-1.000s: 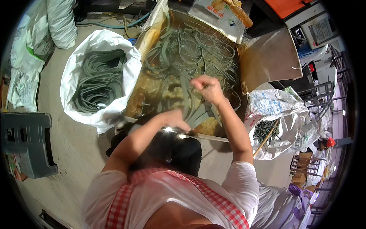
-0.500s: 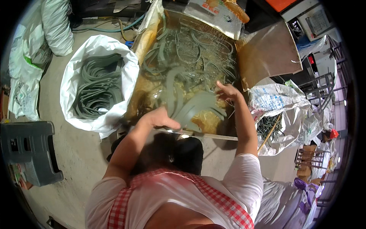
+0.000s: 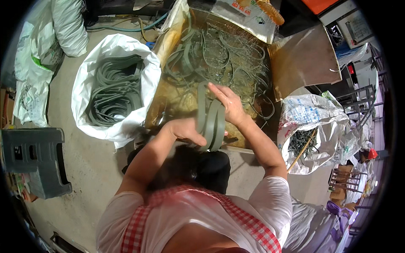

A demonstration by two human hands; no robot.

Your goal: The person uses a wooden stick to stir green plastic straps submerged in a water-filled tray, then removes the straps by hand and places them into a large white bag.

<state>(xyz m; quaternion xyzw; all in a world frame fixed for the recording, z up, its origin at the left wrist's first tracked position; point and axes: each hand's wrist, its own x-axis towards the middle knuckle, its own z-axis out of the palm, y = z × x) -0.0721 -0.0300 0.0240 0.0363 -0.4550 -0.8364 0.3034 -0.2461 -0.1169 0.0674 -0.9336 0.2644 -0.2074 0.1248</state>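
Several broad grey-green rubber-like strips [image 3: 218, 126], bent into loops, stand gathered between my two hands above the near side of a shallow box [image 3: 242, 149]. My left hand [image 3: 187, 129] closes on their lower part, thumb in front and a fingertip showing beyond them. On the upper right, my right hand [image 3: 228, 104] grips the same strips, its fingers pressed together along their edge. Inside the box, thinner loose loops [image 3: 185, 52] lie in what looks like murky yellowish water.
Left of the box stands an open white sack [image 3: 80, 99] full of coiled grey-green strips. A dark plastic stool [image 3: 36, 162] is farther left. To the right, a white sack [image 3: 322, 156] holds tangled thin strips and a stick. A brown board [image 3: 303, 63] leans at the box's right edge.
The strips, fanned out low over the box before, are now gathered upright between my hands. My right hand has come left and closed on them; my left has moved slightly right.
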